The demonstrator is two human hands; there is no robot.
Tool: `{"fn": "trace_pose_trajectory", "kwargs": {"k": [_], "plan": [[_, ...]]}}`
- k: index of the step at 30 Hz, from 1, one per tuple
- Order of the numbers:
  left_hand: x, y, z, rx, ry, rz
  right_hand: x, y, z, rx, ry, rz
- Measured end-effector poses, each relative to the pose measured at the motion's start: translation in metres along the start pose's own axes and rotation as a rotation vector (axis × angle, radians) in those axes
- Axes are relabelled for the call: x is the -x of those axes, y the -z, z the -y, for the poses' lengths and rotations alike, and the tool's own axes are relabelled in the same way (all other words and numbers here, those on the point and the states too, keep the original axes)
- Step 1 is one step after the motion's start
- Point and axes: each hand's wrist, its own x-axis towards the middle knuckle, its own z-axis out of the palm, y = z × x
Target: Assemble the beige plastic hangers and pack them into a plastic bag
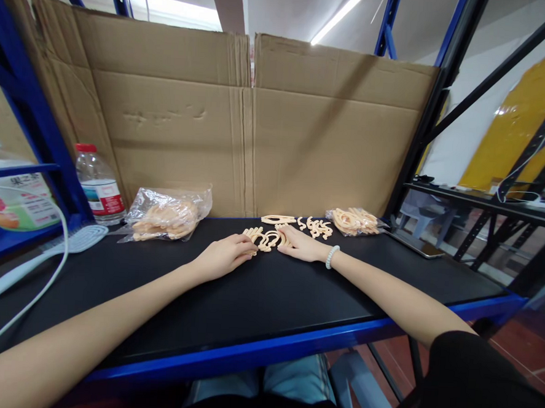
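Cream-colored curvy pieces (269, 241) are sitting in a little cluster around the middle of the black tabletop (248, 307), toward the back, right between my two hands. My left hand (225, 256) is coming in from the left with its fingers bent and bunched together, tips touching the left side of the cluster, but I honestly can't tell if they're pinching anything. My right hand (300, 245) is lying palm down at the other side, fingers reaching over the curved bits there and partly hiding them, so no clue whether it's gripping one or just pressing. A pale beaded bracelet (331, 257) is circling that wrist. Just behind the cluster, a long narrow loop (278, 219) is lying flat, with a bunch of small curly bits (317, 227) spreading out to its right. Clear plastic bags full of similar stuff are flanking everything, the left bag (168, 216) looking bigger than the right bag (355, 222). Over on the far left, a red-capped bottle (100, 187) is standing behind a light blue brush (79, 240).
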Motion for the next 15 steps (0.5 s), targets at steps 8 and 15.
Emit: {"fn": "trace_pose_trajectory", "kwargs": {"k": [8,15], "plan": [[0.000,-0.001,0.000,-0.022,0.013,0.001,0.007,0.007,-0.025,0.096,-0.118,-0.017],[0.000,-0.002,-0.002,-0.020,0.018,-0.014,0.007,0.009,0.014,0.162,0.100,-0.109]]}}
